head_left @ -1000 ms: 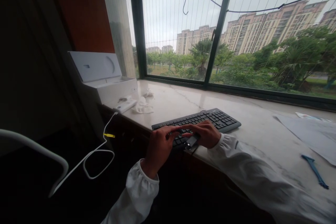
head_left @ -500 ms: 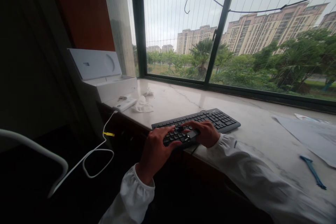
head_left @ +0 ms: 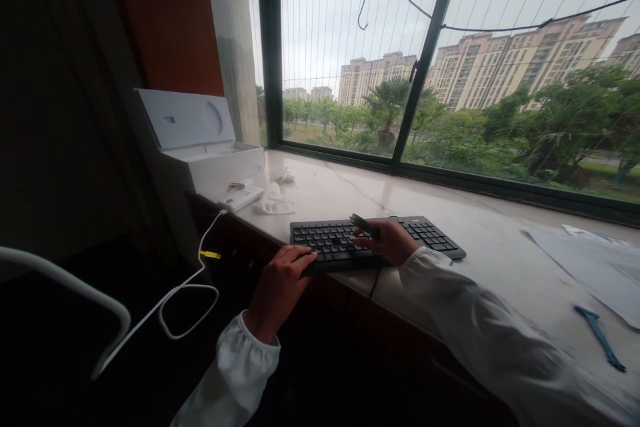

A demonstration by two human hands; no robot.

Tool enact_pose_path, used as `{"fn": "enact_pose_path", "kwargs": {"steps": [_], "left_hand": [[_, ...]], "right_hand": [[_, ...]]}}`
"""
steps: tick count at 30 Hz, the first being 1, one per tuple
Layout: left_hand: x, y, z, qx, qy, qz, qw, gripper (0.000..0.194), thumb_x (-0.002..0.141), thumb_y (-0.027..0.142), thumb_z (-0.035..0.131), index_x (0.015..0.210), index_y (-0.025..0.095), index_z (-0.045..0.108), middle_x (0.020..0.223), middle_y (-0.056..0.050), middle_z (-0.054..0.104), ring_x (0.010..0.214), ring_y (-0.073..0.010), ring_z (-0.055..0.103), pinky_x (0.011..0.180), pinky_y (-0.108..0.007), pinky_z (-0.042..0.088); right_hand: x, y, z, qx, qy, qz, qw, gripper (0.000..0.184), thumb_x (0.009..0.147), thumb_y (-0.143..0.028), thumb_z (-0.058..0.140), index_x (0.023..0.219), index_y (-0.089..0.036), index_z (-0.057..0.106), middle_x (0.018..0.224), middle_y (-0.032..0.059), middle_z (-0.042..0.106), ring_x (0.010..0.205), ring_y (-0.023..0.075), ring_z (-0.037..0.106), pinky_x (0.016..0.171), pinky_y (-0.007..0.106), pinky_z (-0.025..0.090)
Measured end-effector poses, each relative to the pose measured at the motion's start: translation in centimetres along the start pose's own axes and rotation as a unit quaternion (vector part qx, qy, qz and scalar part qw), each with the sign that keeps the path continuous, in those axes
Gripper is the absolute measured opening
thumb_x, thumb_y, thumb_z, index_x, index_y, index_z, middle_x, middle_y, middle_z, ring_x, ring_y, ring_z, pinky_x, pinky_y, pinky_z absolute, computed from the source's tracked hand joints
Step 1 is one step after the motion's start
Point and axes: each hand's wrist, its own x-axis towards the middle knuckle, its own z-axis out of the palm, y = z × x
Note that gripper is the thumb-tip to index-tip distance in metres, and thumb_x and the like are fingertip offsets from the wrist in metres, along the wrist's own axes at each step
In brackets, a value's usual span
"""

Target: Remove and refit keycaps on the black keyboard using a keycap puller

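Your left hand (head_left: 280,280) grips the near left edge of the keyboard (head_left: 340,243), fingers curled over the front rim with the fingertips lying on the lowest key rows. Your right hand (head_left: 387,243) rests on the middle of the keyboard and pinches a small dark tool (head_left: 364,225) between thumb and fingers, its tip angled up and to the left above the keys; what kind of tool it is cannot be told. The keyboard lies flat near the front edge of the table (head_left: 500,260), its long side running roughly along that edge, with the number pad end stretching out to the right past your wrist. To the left, well apart from the keyboard, an open white box (head_left: 210,153) stands in the corner by the window (head_left: 350,53), its lid propped upright. Just in front of the box lies a white charger (head_left: 240,199), whose cable (head_left: 185,293) hangs off the table in a loop. A crumpled white cloth (head_left: 274,201) lies beside the charger. Far to the right a blue tool (head_left: 600,337) lies on the table, near a sheet of paper (head_left: 595,260).
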Motion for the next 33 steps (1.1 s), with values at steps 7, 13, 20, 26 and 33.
{"fn": "enact_pose_path", "kwargs": {"steps": [7, 13, 20, 26, 33], "left_hand": [[0.1, -1.1, 0.5, -0.017, 0.012, -0.026, 0.999, 0.042, 0.077, 0.012, 0.073, 0.116, 0.025, 0.065, 0.118, -0.003, 0.067, 0.114, -0.0204, 0.058, 0.104, -0.039, 0.048], [-0.3, -0.2, 0.0, 0.01, -0.002, -0.038, 0.999, 0.042, 0.08, 0.019, 0.072, 0.12, 0.027, 0.062, 0.121, -0.003, 0.063, 0.115, -0.0225, 0.055, 0.101, -0.043, 0.047], [-0.1, 0.7, -0.4, 0.024, -0.002, -0.038, 0.999, 0.04, 0.082, 0.02, 0.068, 0.12, 0.028, 0.06, 0.117, -0.004, 0.062, 0.11, -0.0239, 0.055, 0.097, -0.045, 0.047], [0.7, 1.3, -0.9, 0.023, 0.0, -0.034, 0.999, 0.035, 0.085, 0.028, 0.065, 0.119, 0.028, 0.061, 0.116, -0.004, 0.062, 0.109, -0.0234, 0.054, 0.097, -0.044, 0.046], [1.5, 1.0, -0.5, 0.016, 0.0, -0.028, 0.999, 0.03, 0.086, 0.029, 0.065, 0.115, 0.026, 0.063, 0.11, -0.004, 0.063, 0.105, -0.0231, 0.056, 0.094, -0.042, 0.047]], "right_hand": [[2.5, -2.1, 2.0, 0.054, -0.067, 0.018, 0.996, 0.03, 0.072, -0.041, 0.071, 0.089, -0.017, 0.077, 0.063, 0.0007, 0.068, 0.061, 0.016, 0.058, 0.06, 0.026, 0.04], [2.9, -2.3, 2.7, -0.037, -0.058, 0.02, 0.997, 0.025, 0.072, -0.039, 0.069, 0.089, -0.022, 0.078, 0.065, 0.0002, 0.068, 0.064, 0.0174, 0.061, 0.061, 0.026, 0.04], [2.6, -2.4, 2.4, -0.082, -0.058, 0.019, 0.995, 0.026, 0.075, -0.04, 0.067, 0.094, -0.027, 0.078, 0.069, 0.002, 0.072, 0.07, 0.0192, 0.065, 0.064, 0.025, 0.041], [2.7, -2.6, 2.2, -0.103, -0.06, 0.022, 0.993, 0.027, 0.075, -0.04, 0.067, 0.095, -0.026, 0.078, 0.07, 0.0026, 0.072, 0.07, 0.0194, 0.065, 0.064, 0.025, 0.041], [3.0, -2.6, 1.7, -0.085, -0.063, 0.002, 0.994, 0.034, 0.074, -0.046, 0.07, 0.099, -0.023, 0.077, 0.071, 0.0022, 0.072, 0.07, 0.019, 0.065, 0.062, 0.025, 0.04]]}}
